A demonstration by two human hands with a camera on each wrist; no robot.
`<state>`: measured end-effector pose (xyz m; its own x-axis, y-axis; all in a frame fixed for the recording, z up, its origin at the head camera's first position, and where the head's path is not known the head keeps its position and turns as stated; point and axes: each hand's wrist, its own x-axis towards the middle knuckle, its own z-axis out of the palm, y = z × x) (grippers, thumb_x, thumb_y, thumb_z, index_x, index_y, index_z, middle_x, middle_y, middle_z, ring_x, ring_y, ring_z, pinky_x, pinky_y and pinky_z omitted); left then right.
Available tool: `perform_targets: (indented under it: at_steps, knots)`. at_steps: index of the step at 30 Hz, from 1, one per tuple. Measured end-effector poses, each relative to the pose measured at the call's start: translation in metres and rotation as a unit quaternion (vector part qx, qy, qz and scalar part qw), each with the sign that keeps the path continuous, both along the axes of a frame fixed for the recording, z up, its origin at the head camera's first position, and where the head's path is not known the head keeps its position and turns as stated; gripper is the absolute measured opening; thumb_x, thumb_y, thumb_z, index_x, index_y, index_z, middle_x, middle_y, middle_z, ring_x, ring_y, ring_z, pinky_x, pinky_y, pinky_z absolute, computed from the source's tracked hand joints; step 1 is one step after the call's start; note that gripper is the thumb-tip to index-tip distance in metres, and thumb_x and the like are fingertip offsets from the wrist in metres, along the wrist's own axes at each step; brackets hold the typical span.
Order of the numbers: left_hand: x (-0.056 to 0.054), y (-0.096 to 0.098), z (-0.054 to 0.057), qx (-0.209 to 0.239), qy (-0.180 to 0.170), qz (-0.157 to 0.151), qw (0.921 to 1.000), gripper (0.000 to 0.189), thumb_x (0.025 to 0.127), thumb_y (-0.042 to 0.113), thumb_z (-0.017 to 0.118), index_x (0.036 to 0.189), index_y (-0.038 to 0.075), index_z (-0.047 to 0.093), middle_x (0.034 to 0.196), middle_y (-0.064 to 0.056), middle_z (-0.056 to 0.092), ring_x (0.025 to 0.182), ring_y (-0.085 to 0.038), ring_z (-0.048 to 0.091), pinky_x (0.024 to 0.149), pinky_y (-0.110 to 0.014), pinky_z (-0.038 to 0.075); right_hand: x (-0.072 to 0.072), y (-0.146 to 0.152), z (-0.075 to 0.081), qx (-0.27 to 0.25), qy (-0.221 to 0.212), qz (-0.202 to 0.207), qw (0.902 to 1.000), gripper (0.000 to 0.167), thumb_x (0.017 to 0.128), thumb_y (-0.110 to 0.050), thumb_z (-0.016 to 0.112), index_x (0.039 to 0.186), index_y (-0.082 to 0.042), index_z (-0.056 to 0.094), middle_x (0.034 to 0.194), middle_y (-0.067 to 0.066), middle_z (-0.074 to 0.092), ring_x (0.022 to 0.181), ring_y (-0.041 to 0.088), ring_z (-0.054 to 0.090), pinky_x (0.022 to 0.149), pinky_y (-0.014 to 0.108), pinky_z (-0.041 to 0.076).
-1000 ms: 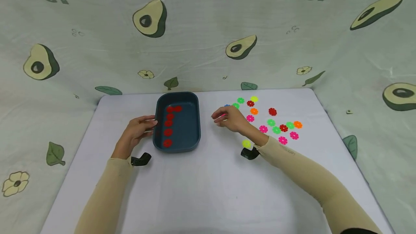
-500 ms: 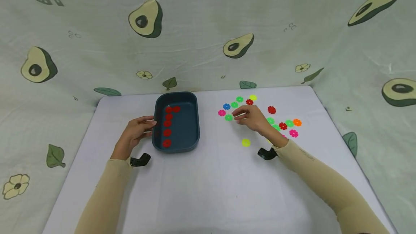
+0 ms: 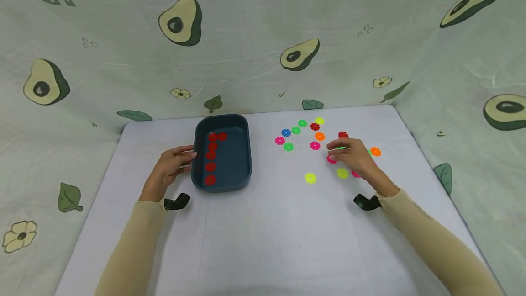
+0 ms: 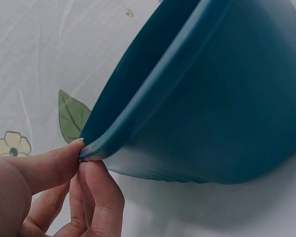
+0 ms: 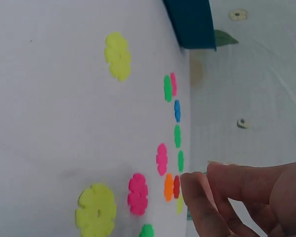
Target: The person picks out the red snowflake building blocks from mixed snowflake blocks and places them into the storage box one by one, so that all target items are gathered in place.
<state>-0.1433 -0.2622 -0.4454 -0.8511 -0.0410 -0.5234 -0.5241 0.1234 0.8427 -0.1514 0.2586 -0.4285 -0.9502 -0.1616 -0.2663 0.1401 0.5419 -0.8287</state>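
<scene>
My left hand (image 3: 169, 168) pinches the left rim of a dark blue tray (image 3: 234, 163) between thumb and fingers; the left wrist view shows this grip on the rim (image 4: 96, 150). Inside the tray lie several red flower-shaped discs (image 3: 210, 166), mostly in a column along its left side. To the right, my right hand (image 3: 354, 155) hovers over scattered flower-shaped discs, fingers loosely bent. In the right wrist view its thumb (image 5: 246, 180) and forefinger come close together, with no disc visible between them. A red disc (image 3: 343, 134) sits just beyond the hand, which hides some others.
Around the right hand lie loose discs: a yellow disc (image 3: 310, 178), a blue disc (image 3: 286, 132), an orange disc (image 3: 376, 151), and several green and pink ones. A white cloth (image 3: 263, 241) covers the table. Behind it hangs an avocado-print curtain (image 3: 242, 22).
My right hand has moved rightward from beside the tray to over the right-hand discs, uncovering the discs at the left of the group. The left hand stays at the tray rim.
</scene>
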Motion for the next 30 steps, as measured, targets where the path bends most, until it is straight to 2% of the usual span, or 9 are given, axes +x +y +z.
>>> perform_targets:
  at_steps: [4, 9, 11, 15, 17, 20, 24, 26, 30]
  knots:
    - [0.0, 0.0, 0.0, 0.0, 0.001, -0.002, 1.0, 0.061, 0.106, 0.016, 0.067, 0.159, 0.0, 0.042, 0.106, 0.009, 0.063, 0.09, -0.008, 0.059, 0.078, -0.019, 0.057, 0.006, 0.02, -0.004, 0.007, -0.006, -0.029, 0.9996, 0.039, 0.103, -0.002, 0.066, 0.14, 0.008, 0.06, 0.142, 0.03, 0.06, 0.122, 0.037, 0.068, 0.085, 0.015, 0.056]
    - [0.0, 0.0, -0.001, -0.001, 0.0, 0.0, 1.0, 0.061, 0.106, 0.016, 0.067, 0.16, 0.0, 0.042, 0.105, 0.009, 0.063, 0.089, -0.007, 0.059, 0.077, -0.019, 0.057, 0.012, 0.045, -0.01, 0.027, 0.0, -0.064, 0.9976, 0.041, 0.103, -0.005, 0.069, 0.14, 0.007, 0.06, 0.141, 0.029, 0.061, 0.103, 0.007, 0.07, 0.08, 0.011, 0.054]
    - [0.0, 0.0, 0.0, 0.0, -0.001, 0.0, 1.0, 0.061, 0.106, 0.016, 0.067, 0.16, 0.0, 0.042, 0.105, 0.009, 0.063, 0.089, -0.007, 0.059, 0.077, -0.019, 0.058, 0.015, 0.055, -0.011, 0.039, 0.004, -0.074, 0.9965, 0.041, 0.102, -0.007, 0.069, 0.141, 0.007, 0.06, 0.141, 0.03, 0.06, 0.105, 0.009, 0.069, 0.079, 0.011, 0.054]
    - [0.0, 0.0, 0.0, 0.0, -0.002, 0.001, 1.0, 0.062, 0.106, 0.017, 0.068, 0.16, 0.001, 0.042, 0.107, 0.008, 0.062, 0.089, -0.007, 0.059, 0.077, -0.019, 0.058, 0.019, 0.07, -0.015, 0.063, 0.003, -0.093, 0.9937, 0.042, 0.103, -0.009, 0.068, 0.142, 0.006, 0.06, 0.144, 0.031, 0.056, 0.121, 0.036, 0.061, 0.076, 0.013, 0.054]
    - [0.0, 0.0, 0.0, -0.001, -0.003, 0.002, 1.0, 0.061, 0.106, 0.017, 0.067, 0.159, 0.001, 0.042, 0.106, 0.008, 0.062, 0.089, -0.007, 0.059, 0.077, -0.019, 0.058, 0.02, 0.076, -0.018, 0.069, -0.001, -0.102, 0.9924, 0.042, 0.104, -0.01, 0.067, 0.142, 0.007, 0.059, 0.146, 0.031, 0.054, 0.124, 0.042, 0.058, 0.075, 0.013, 0.054]
    - [0.0, 0.001, 0.0, -0.002, -0.002, 0.002, 1.0, 0.061, 0.106, 0.016, 0.067, 0.16, 0.001, 0.042, 0.106, 0.008, 0.063, 0.089, -0.007, 0.06, 0.077, -0.019, 0.058, 0.02, 0.082, -0.023, 0.073, 0.0, -0.11, 0.9912, 0.042, 0.104, -0.011, 0.068, 0.141, 0.008, 0.06, 0.145, 0.032, 0.055, 0.119, 0.037, 0.063, 0.074, 0.011, 0.053]
    - [0.0, 0.001, 0.0, -0.002, -0.002, 0.005, 1.0, 0.061, 0.106, 0.016, 0.068, 0.159, 0.001, 0.043, 0.106, 0.008, 0.063, 0.089, -0.006, 0.061, 0.077, -0.019, 0.058, 0.018, 0.085, -0.029, 0.072, 0.007, -0.117, 0.9905, 0.041, 0.102, -0.008, 0.07, 0.138, 0.009, 0.061, 0.141, 0.033, 0.058, 0.098, 0.008, 0.067, 0.073, 0.009, 0.052]
    - [0.0, 0.001, 0.0, -0.002, -0.003, 0.006, 1.0, 0.061, 0.106, 0.016, 0.068, 0.159, 0.001, 0.043, 0.106, 0.008, 0.063, 0.089, -0.007, 0.061, 0.077, -0.019, 0.058, 0.017, 0.087, -0.031, 0.073, 0.011, -0.119, 0.9902, 0.041, 0.101, -0.006, 0.071, 0.137, 0.01, 0.061, 0.14, 0.033, 0.059, 0.093, 0.001, 0.063, 0.073, 0.009, 0.052]
    - [0.0, 0.002, 0.0, 0.0, -0.002, 0.008, 1.0, 0.061, 0.105, 0.016, 0.068, 0.159, 0.001, 0.043, 0.105, 0.008, 0.063, 0.089, -0.007, 0.061, 0.077, -0.019, 0.058, 0.014, 0.087, -0.034, 0.087, 0.016, -0.123, 0.9885, 0.04, 0.1, -0.005, 0.072, 0.136, 0.01, 0.062, 0.137, 0.034, 0.06, 0.101, 0.02, 0.067, 0.07, 0.009, 0.051]
